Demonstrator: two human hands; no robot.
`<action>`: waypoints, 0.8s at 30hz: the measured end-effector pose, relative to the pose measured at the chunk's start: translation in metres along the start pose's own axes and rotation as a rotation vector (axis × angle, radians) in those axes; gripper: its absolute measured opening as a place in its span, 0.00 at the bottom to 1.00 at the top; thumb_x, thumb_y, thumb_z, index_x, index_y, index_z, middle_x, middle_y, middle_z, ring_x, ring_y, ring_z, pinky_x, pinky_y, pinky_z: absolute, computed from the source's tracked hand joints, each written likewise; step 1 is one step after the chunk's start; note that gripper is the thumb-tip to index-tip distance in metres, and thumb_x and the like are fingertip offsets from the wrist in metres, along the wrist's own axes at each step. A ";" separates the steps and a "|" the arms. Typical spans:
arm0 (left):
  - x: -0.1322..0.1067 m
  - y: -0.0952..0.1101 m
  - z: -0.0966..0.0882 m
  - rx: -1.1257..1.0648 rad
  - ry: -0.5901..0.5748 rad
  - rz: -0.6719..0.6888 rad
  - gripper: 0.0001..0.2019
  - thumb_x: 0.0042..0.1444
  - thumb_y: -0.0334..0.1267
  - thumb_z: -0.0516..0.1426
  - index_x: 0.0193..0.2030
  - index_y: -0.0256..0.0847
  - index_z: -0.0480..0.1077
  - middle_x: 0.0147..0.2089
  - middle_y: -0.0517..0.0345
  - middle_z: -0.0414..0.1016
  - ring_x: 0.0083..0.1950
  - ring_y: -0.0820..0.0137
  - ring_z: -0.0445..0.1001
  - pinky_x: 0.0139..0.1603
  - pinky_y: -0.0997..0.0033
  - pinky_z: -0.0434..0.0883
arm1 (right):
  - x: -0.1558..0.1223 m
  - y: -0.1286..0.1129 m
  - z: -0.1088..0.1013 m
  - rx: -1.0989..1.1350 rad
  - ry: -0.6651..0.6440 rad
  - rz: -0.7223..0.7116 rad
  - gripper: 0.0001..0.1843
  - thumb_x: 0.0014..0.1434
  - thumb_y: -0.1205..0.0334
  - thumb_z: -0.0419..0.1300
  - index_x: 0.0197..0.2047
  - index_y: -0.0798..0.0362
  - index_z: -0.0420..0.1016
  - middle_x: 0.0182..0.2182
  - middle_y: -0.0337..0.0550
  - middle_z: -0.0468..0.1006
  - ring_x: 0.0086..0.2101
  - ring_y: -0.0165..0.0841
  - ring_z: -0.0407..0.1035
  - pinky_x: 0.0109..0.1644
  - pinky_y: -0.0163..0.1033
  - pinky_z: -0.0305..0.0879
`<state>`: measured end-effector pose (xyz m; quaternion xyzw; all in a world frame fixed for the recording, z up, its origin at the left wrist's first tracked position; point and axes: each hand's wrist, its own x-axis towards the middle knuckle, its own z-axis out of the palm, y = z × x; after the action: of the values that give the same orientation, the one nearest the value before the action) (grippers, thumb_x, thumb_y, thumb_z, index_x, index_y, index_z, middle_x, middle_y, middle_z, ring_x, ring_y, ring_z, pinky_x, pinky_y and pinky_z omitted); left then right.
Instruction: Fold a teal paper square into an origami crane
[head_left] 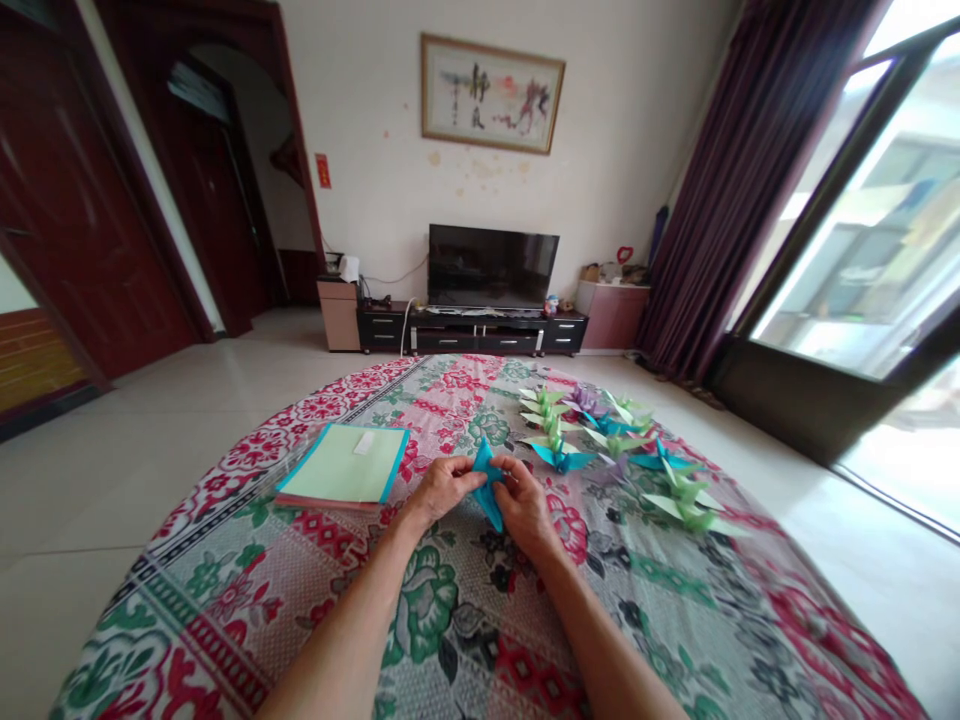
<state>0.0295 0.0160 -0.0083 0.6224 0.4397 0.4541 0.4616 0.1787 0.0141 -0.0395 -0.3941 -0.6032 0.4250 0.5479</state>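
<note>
A folded teal paper piece (487, 483) is held between both my hands above a flowered cloth (450, 620). My left hand (442, 488) pinches its left side with closed fingers. My right hand (525, 503) grips its right side, fingers curled round it. A stack of coloured paper sheets (346, 466), light green on top, lies to the left of my left hand. To the right, beyond my right hand, several folded paper cranes (611, 440) in green, teal and purple sit in rows on the cloth.
The flowered cloth covers a low surface on a tiled floor (150, 430). A television (493, 265) on a dark cabinet stands against the far wall. Dark doors are at left; a curtain (720, 200) and large window at right.
</note>
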 end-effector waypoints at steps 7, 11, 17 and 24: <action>0.002 -0.005 0.000 -0.011 0.054 -0.018 0.13 0.44 0.46 0.59 0.23 0.35 0.72 0.19 0.65 0.63 0.22 0.77 0.57 0.23 0.77 0.55 | -0.003 -0.014 0.002 -0.156 0.044 -0.103 0.14 0.51 0.65 0.54 0.42 0.53 0.69 0.30 0.39 0.73 0.26 0.27 0.65 0.27 0.31 0.62; 0.004 -0.007 -0.006 -0.051 0.227 -0.076 0.14 0.44 0.47 0.57 0.25 0.36 0.71 0.19 0.65 0.64 0.21 0.77 0.58 0.24 0.77 0.57 | -0.009 -0.031 0.000 -0.312 0.044 -0.344 0.19 0.48 0.71 0.49 0.44 0.51 0.68 0.50 0.47 0.67 0.48 0.37 0.63 0.47 0.41 0.64; 0.002 -0.004 -0.014 0.026 0.311 -0.115 0.12 0.44 0.45 0.57 0.25 0.37 0.71 0.18 0.65 0.64 0.22 0.76 0.59 0.24 0.77 0.58 | -0.016 -0.038 0.009 -0.594 -0.143 -0.565 0.32 0.40 0.76 0.50 0.51 0.50 0.63 0.55 0.48 0.60 0.57 0.42 0.53 0.59 0.52 0.51; 0.004 -0.003 -0.010 -0.027 0.336 -0.114 0.11 0.43 0.45 0.56 0.22 0.38 0.69 0.18 0.65 0.62 0.20 0.77 0.59 0.22 0.77 0.59 | -0.016 -0.031 0.014 -0.729 -0.099 -0.556 0.13 0.52 0.71 0.54 0.41 0.50 0.67 0.37 0.43 0.71 0.44 0.37 0.63 0.54 0.50 0.53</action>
<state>0.0202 0.0221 -0.0091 0.5053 0.5393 0.5307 0.4149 0.1661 -0.0122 -0.0157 -0.3639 -0.8215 0.0402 0.4372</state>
